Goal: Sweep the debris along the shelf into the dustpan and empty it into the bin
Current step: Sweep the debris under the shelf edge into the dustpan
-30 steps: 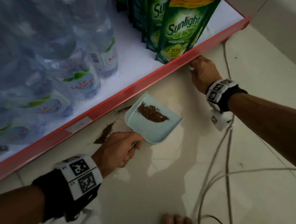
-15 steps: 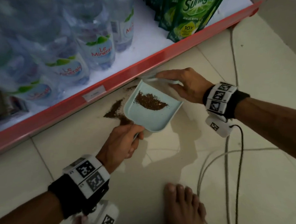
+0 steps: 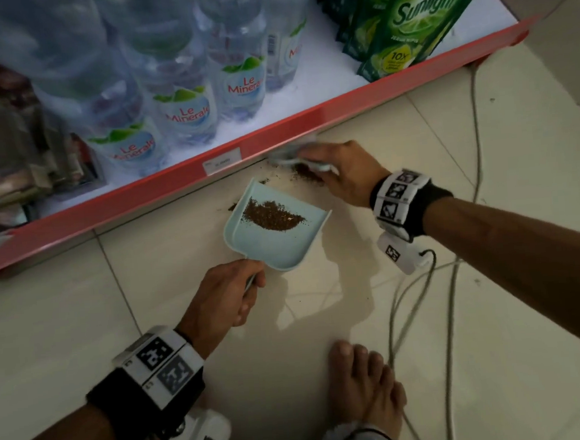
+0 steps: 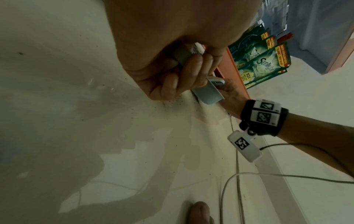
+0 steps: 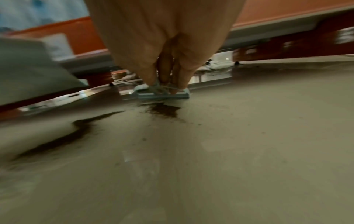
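A pale blue dustpan point(image 3: 266, 245) lies on the tiled floor just in front of the red shelf edge point(image 3: 342, 108), with a heap of brown debris point(image 3: 271, 216) inside it. My left hand point(image 3: 225, 294) grips its handle point(image 4: 184, 55) from the near side. My right hand point(image 3: 342, 173) holds a small pale blue brush point(image 3: 289, 154) against the floor under the shelf edge, right of the dustpan's mouth. A patch of loose brown debris point(image 5: 162, 109) lies on the floor just in front of the brush point(image 5: 162, 93). A smaller dark smear point(image 3: 233, 207) sits by the dustpan's left corner.
Water bottles point(image 3: 185, 113) and green Sunlight pouches point(image 3: 402, 26) stand on the white shelf. Grey cables point(image 3: 421, 300) trail over the floor on the right. A bare foot point(image 3: 365, 386) stands near the bottom of the head view. No bin shows.
My right hand has brought the brush left along the shelf edge to the dustpan's mouth. The dustpan has stayed in my left hand, and the view has shifted left along the shelf.
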The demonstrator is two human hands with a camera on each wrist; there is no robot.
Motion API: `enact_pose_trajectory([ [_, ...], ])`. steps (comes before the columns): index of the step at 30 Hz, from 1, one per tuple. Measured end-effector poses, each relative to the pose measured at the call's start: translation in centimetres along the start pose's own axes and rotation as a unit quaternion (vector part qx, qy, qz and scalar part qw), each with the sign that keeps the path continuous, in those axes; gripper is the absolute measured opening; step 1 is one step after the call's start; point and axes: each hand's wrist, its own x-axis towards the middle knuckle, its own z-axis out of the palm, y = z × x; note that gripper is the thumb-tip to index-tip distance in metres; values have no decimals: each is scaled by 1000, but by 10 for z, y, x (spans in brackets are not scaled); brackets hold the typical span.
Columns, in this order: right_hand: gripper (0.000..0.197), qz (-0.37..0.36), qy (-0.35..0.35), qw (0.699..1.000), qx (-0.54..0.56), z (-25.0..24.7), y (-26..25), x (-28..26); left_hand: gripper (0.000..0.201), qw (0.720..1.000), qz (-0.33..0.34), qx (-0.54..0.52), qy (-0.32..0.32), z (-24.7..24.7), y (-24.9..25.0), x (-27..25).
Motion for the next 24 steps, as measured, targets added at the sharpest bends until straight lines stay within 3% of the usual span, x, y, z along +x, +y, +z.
enact_pose_trajectory([
  [4, 42, -30, -6, 1000, 2, 0, -2, -17, 28, 1000, -6, -13, 14, -8, -7, -4],
  [7, 41, -9, 80, 997, -15, -14, 8, -25, 28, 999, -10, -28, 20, -12, -16, -8],
  [11, 37, 113, 171, 976, -79, -33, 39, -20, 31, 999, -10, -38, 20, -15, -25, -17],
  [13, 36, 219, 148, 960, -97, -34, 54, -14, 32, 999, -8, -40, 24, -16, -28, -22],
  [15, 37, 269, 119, 952, -85, -29, 56, -12, 32, 999, -5, -40, 27, -17, -28, -26],
  [21, 32, 60, 25, 998, -10, -2, -7, -22, 31, 998, 8, -51, 44, -28, -24, -29],
  [24, 32, 47, 51, 998, 5, -1, -14, -24, 32, 997, 6, -54, 46, -35, -25, -28],
])
